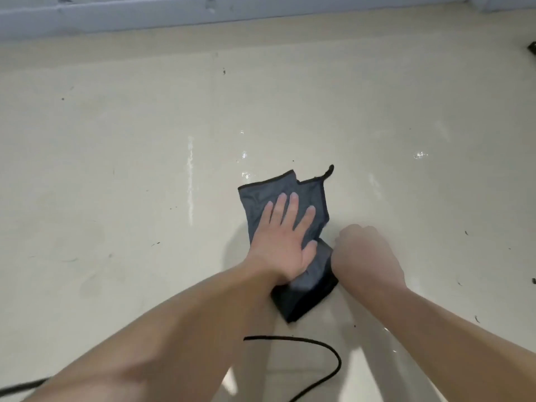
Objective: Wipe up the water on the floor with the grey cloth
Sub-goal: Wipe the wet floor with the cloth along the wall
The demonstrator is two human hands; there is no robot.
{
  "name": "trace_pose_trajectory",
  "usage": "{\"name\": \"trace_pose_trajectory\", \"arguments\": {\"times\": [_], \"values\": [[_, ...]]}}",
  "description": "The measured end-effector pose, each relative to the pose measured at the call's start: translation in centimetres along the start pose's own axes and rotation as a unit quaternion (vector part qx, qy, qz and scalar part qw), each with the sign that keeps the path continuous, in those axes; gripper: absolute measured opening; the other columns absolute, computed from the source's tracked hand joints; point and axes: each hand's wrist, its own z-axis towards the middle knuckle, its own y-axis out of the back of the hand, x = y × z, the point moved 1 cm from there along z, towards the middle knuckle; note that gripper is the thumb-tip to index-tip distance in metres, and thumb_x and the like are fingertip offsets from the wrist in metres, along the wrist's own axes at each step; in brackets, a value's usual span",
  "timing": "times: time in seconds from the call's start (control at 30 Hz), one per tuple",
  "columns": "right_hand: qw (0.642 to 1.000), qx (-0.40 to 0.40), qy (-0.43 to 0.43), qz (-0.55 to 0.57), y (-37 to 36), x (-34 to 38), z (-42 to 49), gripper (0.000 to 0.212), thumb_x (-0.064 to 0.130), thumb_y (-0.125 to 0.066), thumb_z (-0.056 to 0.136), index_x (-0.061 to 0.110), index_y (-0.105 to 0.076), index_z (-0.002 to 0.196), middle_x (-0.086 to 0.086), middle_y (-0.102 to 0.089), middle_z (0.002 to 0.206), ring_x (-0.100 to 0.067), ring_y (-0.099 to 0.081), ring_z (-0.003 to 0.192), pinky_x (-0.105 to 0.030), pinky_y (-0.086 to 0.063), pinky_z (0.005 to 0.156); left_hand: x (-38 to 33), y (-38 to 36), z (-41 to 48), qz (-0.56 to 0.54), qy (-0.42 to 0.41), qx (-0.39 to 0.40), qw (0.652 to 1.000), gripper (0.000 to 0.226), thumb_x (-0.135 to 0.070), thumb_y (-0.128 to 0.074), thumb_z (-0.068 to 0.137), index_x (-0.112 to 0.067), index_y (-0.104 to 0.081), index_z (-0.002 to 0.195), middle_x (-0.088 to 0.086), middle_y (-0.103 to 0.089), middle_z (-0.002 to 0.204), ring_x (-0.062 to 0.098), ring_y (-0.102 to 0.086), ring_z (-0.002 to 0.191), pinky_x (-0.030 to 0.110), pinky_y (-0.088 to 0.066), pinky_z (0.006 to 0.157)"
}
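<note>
A black cable (304, 340) loops across the cream floor (116, 140) at the near side of the grey cloth (255, 201), between a person's two bare forearms, which reach in from the bottom edge. The cloth lies flat on the floor in a long folded shape with dark trim and a small hanging loop (330, 169) at its far corner. The left hand (282, 242) presses palm-down on the middle of the cloth, its fingers straight and spread wide, the thumb lying along the fabric. The right hand (365, 250) sits against the cloth's right edge with its knuckles up and its fingers curled under; the fingertips are hidden, so whether they pinch the fabric cannot be told. Water (245, 174) glints in small patches just beyond the cloth's far edge, and another bright wet spot (420, 154) shows well off to the right of the cloth. A pale streak (190, 181) runs along the floor to the left of the cloth. Dark specks and scuffs dot the floor all around the cloth. Far beyond the cloth, a grey wall base (174, 13) runs across the top, and a small dark object (532, 49), too cropped to identify, sits at the right edge.
</note>
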Motion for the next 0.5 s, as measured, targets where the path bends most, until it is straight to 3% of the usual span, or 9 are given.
{"name": "trace_pose_trajectory", "arguments": {"times": [0.17,0.3,0.37,0.5], "values": [[1.000,0.005,-0.016,0.021,0.8,-1.8,-0.1,0.033,0.030,-0.051,0.096,0.024,-0.058,0.128,0.001,-0.052,0.130,-0.021,-0.052,0.121,-0.040,-0.049,0.089,-1.1,1.3,3.5,0.045,0.025,-0.018,0.998,0.077,-0.056,-0.018,0.105,-0.007,-0.010,0.163,0.020,0.003,0.171,0.041,0.000,0.157,0.059,0.001,0.125],[1.000,-0.016,-0.010,-0.006,0.7,-1.9,0.1,0.028,0.028,-0.053,0.097,0.021,-0.061,0.122,-0.002,-0.057,0.122,-0.024,-0.055,0.116,-0.039,-0.049,0.086,-1.2,0.2,-1.2,-0.025,-0.065,0.042,0.997,0.089,-0.069,-0.014,0.099,-0.012,0.007,0.163,0.011,0.023,0.169,0.029,0.029,0.154,0.049,0.011,0.126],[1.000,-0.012,0.004,-0.018,0.3,-0.7,0.2,0.026,0.029,-0.053,0.097,0.021,-0.062,0.121,0.001,-0.057,0.116,-0.023,-0.054,0.114,-0.038,-0.047,0.083,0.9,0.3,-2.5,-0.044,-0.079,0.042,0.995,0.091,-0.073,-0.019,0.097,-0.017,0.010,0.163,0.005,0.026,0.168,0.020,0.033,0.152,0.045,0.014,0.126],[0.997,0.043,0.057,-0.033,-1.4,4.4,0.4,0.034,0.030,-0.052,0.096,0.027,-0.058,0.129,0.004,-0.054,0.124,-0.019,-0.049,0.121,-0.035,-0.042,0.080,7.0,0.1,-4.7,-0.047,0.035,0.003,0.998,0.087,-0.071,-0.018,0.099,-0.018,0.008,0.164,0.006,0.024,0.169,0.018,0.031,0.153,0.047,0.012,0.126]]}}
